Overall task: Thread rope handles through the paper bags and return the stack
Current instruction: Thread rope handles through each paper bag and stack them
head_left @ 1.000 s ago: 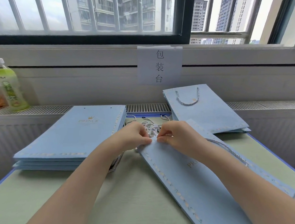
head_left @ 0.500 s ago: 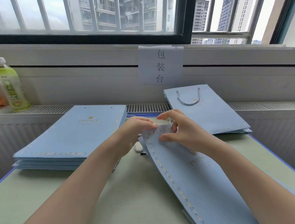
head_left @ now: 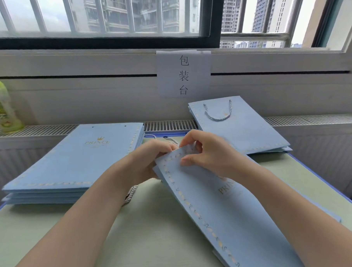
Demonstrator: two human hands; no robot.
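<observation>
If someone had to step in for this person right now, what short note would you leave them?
Left hand grips the bag's left top corner; right hand pinches the top edge of the same bag, which lies slanted on the table.
Stack without handles: left. Finished bags, top one with a rope handle: back right. Loose ropes lie behind the hands.
Done: at least one bag threaded.
Left: thread this bag, then the left stack, then return the stack.

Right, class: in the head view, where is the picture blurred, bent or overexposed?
Head view: the stack of bags and bottle at the left edge are smeared; the window frame bows from the wide lens; sky is washed out; hands cast only faint shadows.
</observation>
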